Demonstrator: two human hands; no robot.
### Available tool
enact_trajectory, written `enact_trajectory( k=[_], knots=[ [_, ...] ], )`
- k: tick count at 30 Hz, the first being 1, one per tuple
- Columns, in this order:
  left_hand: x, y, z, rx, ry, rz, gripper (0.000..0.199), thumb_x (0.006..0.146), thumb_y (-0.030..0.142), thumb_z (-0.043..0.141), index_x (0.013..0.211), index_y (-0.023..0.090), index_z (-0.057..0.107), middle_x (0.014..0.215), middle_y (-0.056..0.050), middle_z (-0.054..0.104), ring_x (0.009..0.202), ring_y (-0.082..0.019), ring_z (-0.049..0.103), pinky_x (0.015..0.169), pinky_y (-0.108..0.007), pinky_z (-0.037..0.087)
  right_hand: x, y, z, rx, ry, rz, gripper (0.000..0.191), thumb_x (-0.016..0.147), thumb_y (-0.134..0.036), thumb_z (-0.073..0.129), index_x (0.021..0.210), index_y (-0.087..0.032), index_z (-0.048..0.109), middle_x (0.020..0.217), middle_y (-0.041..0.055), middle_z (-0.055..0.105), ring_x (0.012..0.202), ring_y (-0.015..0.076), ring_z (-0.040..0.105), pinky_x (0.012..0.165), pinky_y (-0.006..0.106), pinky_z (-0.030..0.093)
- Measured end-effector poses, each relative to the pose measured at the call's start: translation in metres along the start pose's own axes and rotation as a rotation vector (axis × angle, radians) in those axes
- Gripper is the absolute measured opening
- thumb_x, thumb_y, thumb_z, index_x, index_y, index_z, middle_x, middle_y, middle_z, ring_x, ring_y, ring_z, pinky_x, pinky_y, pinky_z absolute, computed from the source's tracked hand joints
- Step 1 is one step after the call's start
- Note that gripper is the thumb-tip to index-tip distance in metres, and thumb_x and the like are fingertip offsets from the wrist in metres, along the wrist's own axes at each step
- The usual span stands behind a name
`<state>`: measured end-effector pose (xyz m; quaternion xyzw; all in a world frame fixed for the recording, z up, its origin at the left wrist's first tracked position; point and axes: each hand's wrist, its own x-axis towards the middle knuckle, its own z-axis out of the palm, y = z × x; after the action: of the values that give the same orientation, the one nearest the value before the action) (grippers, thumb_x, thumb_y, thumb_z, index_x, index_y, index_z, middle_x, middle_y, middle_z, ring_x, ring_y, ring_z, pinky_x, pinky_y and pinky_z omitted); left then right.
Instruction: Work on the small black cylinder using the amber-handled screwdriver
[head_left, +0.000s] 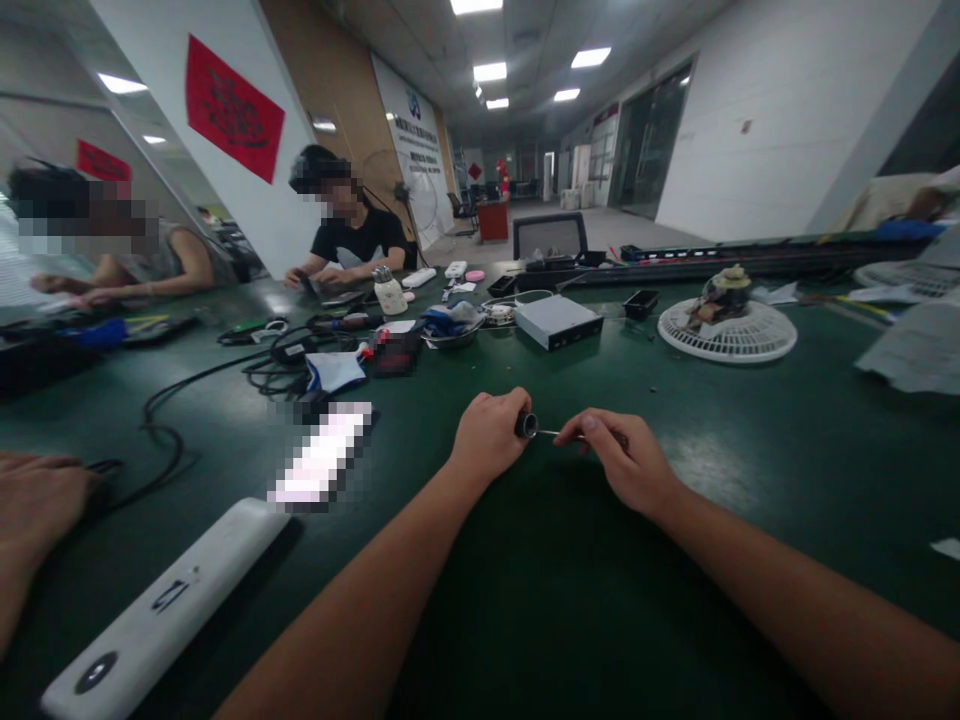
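My left hand (486, 435) is closed around a small black cylindrical part (528, 425), whose round open end faces right. Fingers of my right hand (628, 458) pinch a screwdriver (548, 433) with a thin metal shaft. Its shaft points left at the part's open end; whether the tip touches or enters it, I cannot tell. Most of the handle is hidden in my palm. Both hands are just above the green table (525, 600), close together.
A long white device (165, 610) and a lit phone (324, 455) lie at left, near another person's hand (41, 510). Beyond my hands are a grey box (559, 320), a white fan grille with a motor (726, 330) and cables (176, 395). Two people sit across at left.
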<state>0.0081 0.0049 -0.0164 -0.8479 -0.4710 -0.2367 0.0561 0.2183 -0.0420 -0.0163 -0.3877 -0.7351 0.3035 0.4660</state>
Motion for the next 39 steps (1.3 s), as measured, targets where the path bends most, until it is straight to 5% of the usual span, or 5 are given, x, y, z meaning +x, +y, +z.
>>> enact_trajectory(
  k=[32, 39],
  knots=[
    [0.0005, 0.0049, -0.0069, 0.006, -0.021, -0.056, 0.016, 0.081, 0.018, 0.067, 0.091, 0.023, 0.055, 0.083, 0.000, 0.070, 0.079, -0.021, 0.065, 0.075, -0.034, 0.044, 0.0004, -0.0035, 0.0008, -0.049, 0.042, -0.005, 0.038, 0.104, -0.039, 0.044, 0.099, -0.019, 0.076, 0.086, 0.0050, 0.073, 0.071, 0.0172, 0.062, 0.066, 0.030, 0.046],
    [0.0001, 0.0036, -0.0050, -0.003, -0.032, -0.024, 0.017, 0.082, 0.018, 0.067, 0.091, 0.023, 0.054, 0.084, 0.000, 0.071, 0.078, -0.020, 0.065, 0.077, -0.035, 0.044, 0.0012, -0.0057, 0.0000, -0.079, 0.066, 0.022, 0.042, 0.104, -0.040, 0.045, 0.086, -0.019, 0.077, 0.081, 0.0052, 0.073, 0.071, 0.0183, 0.064, 0.067, 0.031, 0.047]
  ],
)
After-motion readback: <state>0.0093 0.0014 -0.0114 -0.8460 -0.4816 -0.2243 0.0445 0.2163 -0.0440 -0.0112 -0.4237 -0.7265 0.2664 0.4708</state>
